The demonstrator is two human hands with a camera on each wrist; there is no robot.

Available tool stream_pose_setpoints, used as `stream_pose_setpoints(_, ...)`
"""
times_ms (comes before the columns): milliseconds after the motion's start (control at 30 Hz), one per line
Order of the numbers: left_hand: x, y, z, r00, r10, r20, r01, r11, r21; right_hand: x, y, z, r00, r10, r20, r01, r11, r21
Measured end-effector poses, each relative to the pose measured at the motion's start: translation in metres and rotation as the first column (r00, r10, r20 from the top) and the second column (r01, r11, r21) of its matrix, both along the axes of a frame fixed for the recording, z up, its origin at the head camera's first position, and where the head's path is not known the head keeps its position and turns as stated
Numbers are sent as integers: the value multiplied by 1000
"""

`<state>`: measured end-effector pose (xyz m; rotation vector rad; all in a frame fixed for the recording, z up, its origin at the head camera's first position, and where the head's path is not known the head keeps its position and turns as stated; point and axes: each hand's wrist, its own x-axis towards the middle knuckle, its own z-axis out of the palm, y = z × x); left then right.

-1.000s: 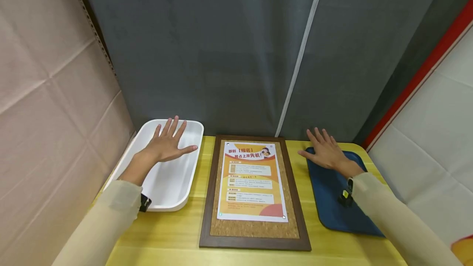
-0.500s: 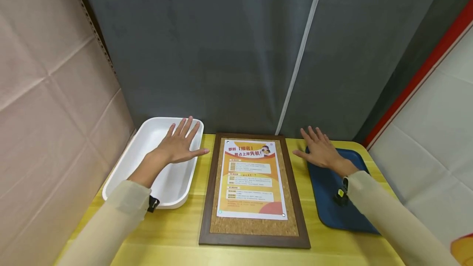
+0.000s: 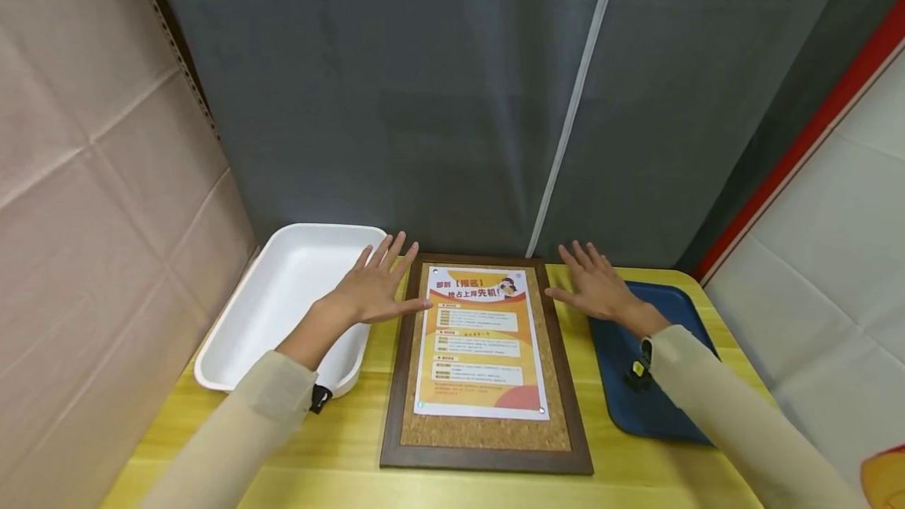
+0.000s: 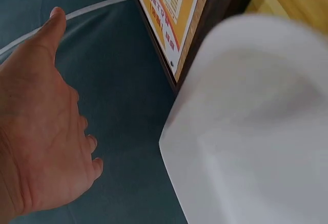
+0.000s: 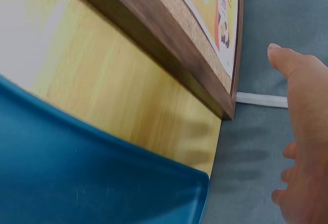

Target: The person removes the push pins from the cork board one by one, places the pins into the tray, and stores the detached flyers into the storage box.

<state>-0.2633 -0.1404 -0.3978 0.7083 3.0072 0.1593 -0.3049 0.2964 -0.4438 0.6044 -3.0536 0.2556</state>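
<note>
In the head view a wood-framed corkboard (image 3: 488, 436) lies on the table, with an orange and white poster (image 3: 475, 344) pinned to it. My left hand (image 3: 373, 289), fingers spread, is over the gap between the white bin (image 3: 297, 273) and the board, its thumb overlapping the frame's left side. On the other side my right hand (image 3: 597, 289) is spread as well, its thumb overlapping the frame's right edge near the blue tray (image 3: 657, 407). Both palms hold nothing. The right wrist view shows the frame's corner (image 5: 223, 101) and the right thumb (image 5: 282, 60) apart from it.
The yellow wooden table (image 3: 339, 462) ends at a dark grey curtain (image 3: 452, 100) with a pale vertical strip (image 3: 580, 93). A pinkish padded wall (image 3: 106, 179) rises on the left, a white panel (image 3: 848, 242) with a red border on the right.
My left hand has moved right, from over the white bin to the board's left edge. My right hand has moved left, from over the blue tray to the board's right edge.
</note>
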Motion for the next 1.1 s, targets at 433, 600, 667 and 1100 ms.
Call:
stream_pose_setpoints(433,9,29,-16,997,-72,31,71,997,18,0,-19,-7,999,40,-11,-41,999,-33)
stream_pose_setpoints(600,14,39,-25,996,-77,53,77,997,1,1,-28,-9,999,52,-7,-52,998,-41)
stream_pose_setpoints(667,16,43,-29,995,-77,56,77,997,0,1,-31,-11,999,51,-4,-51,998,-46)
stream_pose_setpoints(1100,24,56,-59,995,-50,90,52,998,-20,-2,-49,-20,997,79,26,-76,993,-85)
